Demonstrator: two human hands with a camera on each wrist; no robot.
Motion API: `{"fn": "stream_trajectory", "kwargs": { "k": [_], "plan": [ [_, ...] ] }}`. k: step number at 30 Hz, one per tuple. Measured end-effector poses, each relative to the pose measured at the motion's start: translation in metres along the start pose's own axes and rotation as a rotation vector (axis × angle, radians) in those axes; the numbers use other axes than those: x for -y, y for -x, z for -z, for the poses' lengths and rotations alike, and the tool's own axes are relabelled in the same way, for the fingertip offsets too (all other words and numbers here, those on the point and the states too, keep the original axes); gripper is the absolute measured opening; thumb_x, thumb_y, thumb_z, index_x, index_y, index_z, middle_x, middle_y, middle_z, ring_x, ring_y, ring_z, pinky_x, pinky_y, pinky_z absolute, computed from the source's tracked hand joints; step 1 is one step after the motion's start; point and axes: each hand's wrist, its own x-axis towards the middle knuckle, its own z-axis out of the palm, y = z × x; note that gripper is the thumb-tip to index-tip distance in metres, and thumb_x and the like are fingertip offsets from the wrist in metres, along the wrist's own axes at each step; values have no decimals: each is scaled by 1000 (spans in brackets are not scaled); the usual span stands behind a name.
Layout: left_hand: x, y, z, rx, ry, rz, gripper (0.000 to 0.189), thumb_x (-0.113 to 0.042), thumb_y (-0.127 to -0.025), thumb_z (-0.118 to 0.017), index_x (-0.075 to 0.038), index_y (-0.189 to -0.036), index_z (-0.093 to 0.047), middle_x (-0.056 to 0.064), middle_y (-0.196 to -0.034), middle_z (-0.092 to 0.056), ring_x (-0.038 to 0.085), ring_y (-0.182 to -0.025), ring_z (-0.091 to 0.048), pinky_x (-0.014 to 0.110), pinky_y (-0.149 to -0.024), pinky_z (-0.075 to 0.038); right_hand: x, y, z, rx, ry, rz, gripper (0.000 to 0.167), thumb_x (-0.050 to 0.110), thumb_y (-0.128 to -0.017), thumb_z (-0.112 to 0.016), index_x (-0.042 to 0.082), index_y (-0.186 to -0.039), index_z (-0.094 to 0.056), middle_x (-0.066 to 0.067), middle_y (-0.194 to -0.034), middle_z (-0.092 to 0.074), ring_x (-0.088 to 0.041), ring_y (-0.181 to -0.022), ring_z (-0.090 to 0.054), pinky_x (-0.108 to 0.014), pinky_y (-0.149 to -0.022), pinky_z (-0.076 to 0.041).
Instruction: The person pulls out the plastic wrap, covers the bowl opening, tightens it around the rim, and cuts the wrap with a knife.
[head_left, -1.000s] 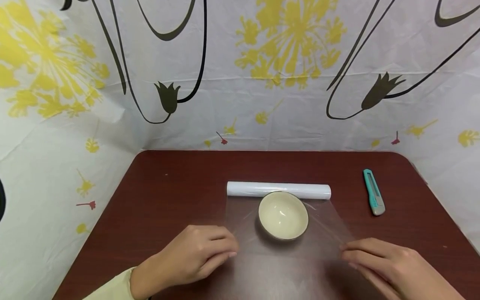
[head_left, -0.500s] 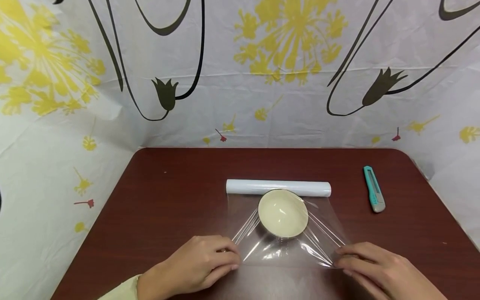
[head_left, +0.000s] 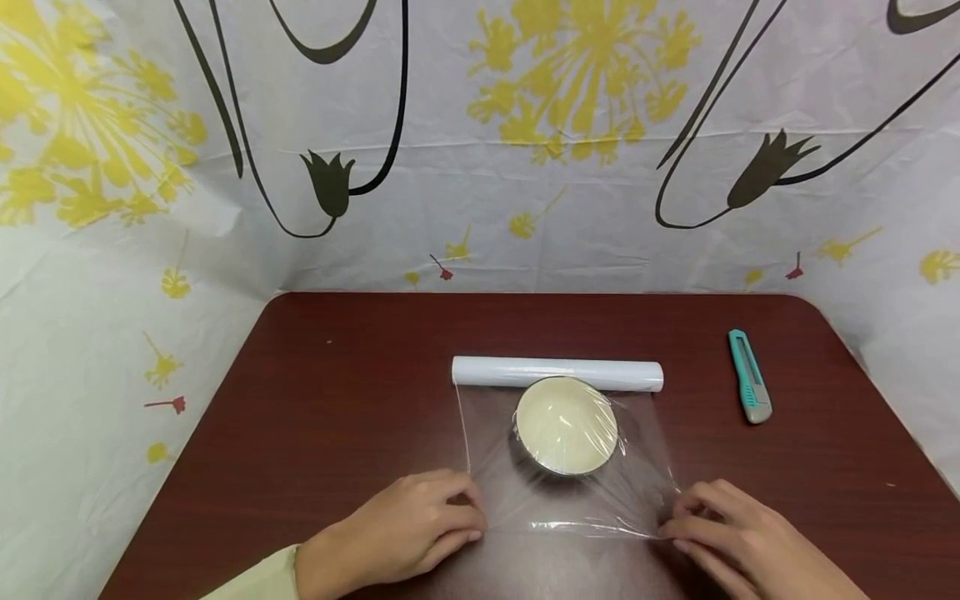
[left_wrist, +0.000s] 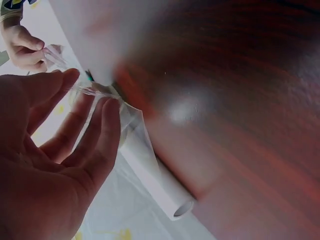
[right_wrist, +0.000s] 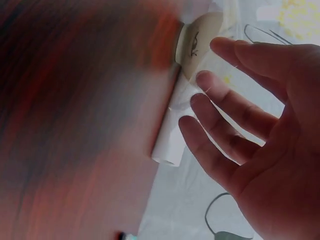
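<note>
A cream bowl (head_left: 566,425) sits mid-table under a sheet of clear plastic wrap (head_left: 573,527), which creases over the bowl's right side. The sheet runs from a white roll (head_left: 555,373) just behind the bowl. My left hand (head_left: 420,529) pinches the sheet's near left corner; the left wrist view shows the gathered film between thumb and fingers. At the near right corner, my right hand (head_left: 742,533) pinches the sheet between thumb and forefinger, its other fingers spread in the right wrist view. Both hands are low, on the near side of the bowl.
A teal box cutter (head_left: 750,377) lies at the right of the dark red table (head_left: 360,400). A white patterned cloth (head_left: 480,208) hangs behind the table and along its sides.
Both hands have drawn slightly inward, the left to the right and the right to the left. The film pulled into sharp, taut creases half a second ago; now it lies smoother over the bowl.
</note>
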Motion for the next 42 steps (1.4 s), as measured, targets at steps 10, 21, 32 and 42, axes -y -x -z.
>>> {"fn": "stream_trajectory", "kwargs": {
  "k": [10,21,32,42],
  "plan": [
    [1,-11,-11,61,71,72,20,-30,-108,-72,-23,-92,-82,-11,-102,-65,-1,-85,-58,12,-78,-49,6,-11,-13,-30,-76,-197,41,7,-87,-90,40,-84,-66,30,-87,-49,9,-74,-47,-9,-66,-39],
    [2,-29,-18,130,45,251,30,-30,-109,-72,-19,-83,-81,-9,-89,-69,2,-79,-68,22,-68,-58,1,-23,-28,-43,-79,-386,52,25,-78,-100,40,-69,-51,34,-64,-35,13,-60,-28,-11,-50,-27],
    [4,-39,-28,121,-46,444,36,-31,-91,-93,-18,-82,-60,-11,-77,-58,7,-67,-62,28,-54,-52,-7,-39,-30,109,-128,-521,52,33,-81,-99,18,-107,-57,33,-70,-55,9,-61,-52,-26,-55,-44],
    [14,-47,-37,-17,-142,482,61,-23,-83,-100,-5,-112,-50,0,-82,-58,19,-52,-60,33,-43,-49,-13,-54,-35,98,19,-567,100,31,-68,-107,10,-146,-47,28,-65,-44,4,-53,-44,-31,-52,-44]
  ]
}}
